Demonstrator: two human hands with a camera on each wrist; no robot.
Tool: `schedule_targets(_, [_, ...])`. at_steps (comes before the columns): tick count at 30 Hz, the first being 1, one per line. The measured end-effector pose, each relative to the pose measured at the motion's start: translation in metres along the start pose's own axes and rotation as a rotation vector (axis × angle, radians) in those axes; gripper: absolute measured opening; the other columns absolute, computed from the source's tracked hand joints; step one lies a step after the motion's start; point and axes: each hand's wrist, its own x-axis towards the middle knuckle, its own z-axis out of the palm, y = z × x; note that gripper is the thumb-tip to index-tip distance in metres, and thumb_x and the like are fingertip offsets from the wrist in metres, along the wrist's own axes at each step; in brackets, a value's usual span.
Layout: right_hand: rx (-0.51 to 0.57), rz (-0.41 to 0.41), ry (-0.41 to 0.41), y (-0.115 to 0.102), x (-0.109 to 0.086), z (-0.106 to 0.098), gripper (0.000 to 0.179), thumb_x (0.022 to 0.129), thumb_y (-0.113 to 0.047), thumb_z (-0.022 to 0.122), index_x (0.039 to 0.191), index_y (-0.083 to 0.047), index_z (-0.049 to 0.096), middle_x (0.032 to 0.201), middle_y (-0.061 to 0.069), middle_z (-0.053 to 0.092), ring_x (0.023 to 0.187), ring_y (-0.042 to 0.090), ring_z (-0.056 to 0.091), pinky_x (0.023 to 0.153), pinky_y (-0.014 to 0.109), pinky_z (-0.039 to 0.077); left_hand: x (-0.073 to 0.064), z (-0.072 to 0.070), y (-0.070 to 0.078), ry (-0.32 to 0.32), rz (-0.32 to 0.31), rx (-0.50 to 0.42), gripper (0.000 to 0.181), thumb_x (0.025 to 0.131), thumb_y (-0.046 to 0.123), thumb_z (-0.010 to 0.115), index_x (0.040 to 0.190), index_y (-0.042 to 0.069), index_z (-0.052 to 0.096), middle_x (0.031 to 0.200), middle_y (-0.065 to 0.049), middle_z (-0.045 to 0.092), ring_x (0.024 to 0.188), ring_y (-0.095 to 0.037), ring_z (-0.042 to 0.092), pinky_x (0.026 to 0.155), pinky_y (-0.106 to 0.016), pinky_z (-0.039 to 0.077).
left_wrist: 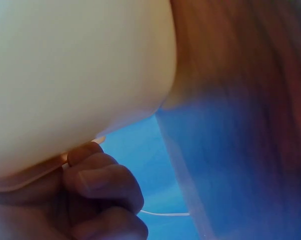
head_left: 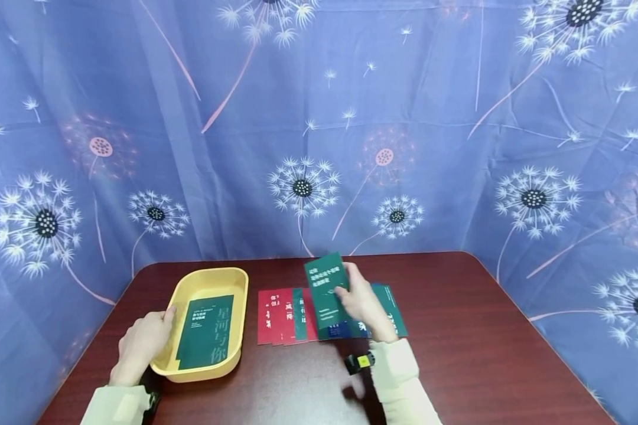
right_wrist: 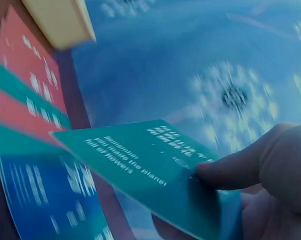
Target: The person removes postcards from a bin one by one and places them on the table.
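My left hand [head_left: 145,341] grips the left side of a yellow plastic tub [head_left: 238,277], thumb over the rim. In the left wrist view the curled fingers [left_wrist: 108,182] sit at the rim under the tub's pale outer wall [left_wrist: 85,65]. Inside the tub lie dark green cards [head_left: 204,330] with white print. My right hand [head_left: 364,298] pinches a green card [head_left: 326,289] printed in white, thumb on its face, held tilted above an overlapping row of cards. That row has red cards [head_left: 273,316] at its left, then green and blue ones [right_wrist: 53,195], partly hidden by the held card.
The row of cards lies on a dark reddish-brown table [head_left: 484,348], to the right of the tub. A blue curtain [head_left: 436,118] with dandelion prints hangs behind and beside the table. A dark wrist device with a yellow patch [head_left: 360,362] is at the right cuff.
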Motion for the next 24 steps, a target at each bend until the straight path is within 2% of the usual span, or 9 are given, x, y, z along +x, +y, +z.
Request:
schedule_targets(5, [-0.039, 0.134, 0.021, 0.035, -0.004, -0.043, 0.06, 0.091, 0.004, 0.059, 0.145, -0.003, 0.034, 0.119, 0.024, 0.058, 0.093, 0.031, 0.06, 0.077, 0.044, 0.05, 0.002, 0.001, 0.001, -0.008, 0.003, 0.003, 0.066, 0.104, 0.051, 0.024, 0.118, 0.001, 0.064, 0.101, -0.033, 0.061, 0.082, -0.047, 0.061, 0.058, -0.055, 0.043])
schedule_targets(10, [-0.076, 0.272, 0.036, 0.066, -0.009, -0.07, 0.059, 0.095, 0.002, 0.053, 0.148, -0.001, 0.028, 0.128, 0.028, 0.051, 0.103, 0.037, 0.055, 0.082, 0.049, 0.047, 0.002, 0.0, -0.001, -0.009, 0.003, 0.009, 0.066, 0.104, 0.052, 0.024, 0.113, 0.002, 0.066, 0.101, -0.034, 0.061, 0.082, -0.049, 0.06, 0.058, -0.055, 0.043])
schedule_targets(17, [-0.118, 0.351, -0.004, 0.09, -0.011, -0.076, 0.06, 0.093, 0.003, 0.052, 0.147, 0.006, 0.025, 0.131, 0.032, 0.046, 0.107, 0.04, 0.052, 0.085, 0.052, 0.045, 0.001, 0.0, -0.002, -0.011, -0.004, 0.003, 0.069, 0.103, 0.054, 0.022, 0.106, 0.002, 0.067, 0.1, -0.034, 0.061, 0.084, -0.051, 0.06, 0.058, -0.056, 0.043])
schedule_targets(24, [-0.188, 0.372, -0.008, 0.103, -0.014, -0.072, 0.059, 0.092, 0.002, 0.053, 0.146, 0.009, 0.028, 0.133, 0.035, 0.045, 0.11, 0.042, 0.051, 0.084, 0.051, 0.046, 0.0, -0.001, -0.001, -0.018, -0.006, 0.008, 0.069, 0.103, 0.054, 0.022, 0.109, 0.002, 0.066, 0.102, -0.035, 0.06, 0.082, -0.05, 0.06, 0.058, -0.055, 0.043])
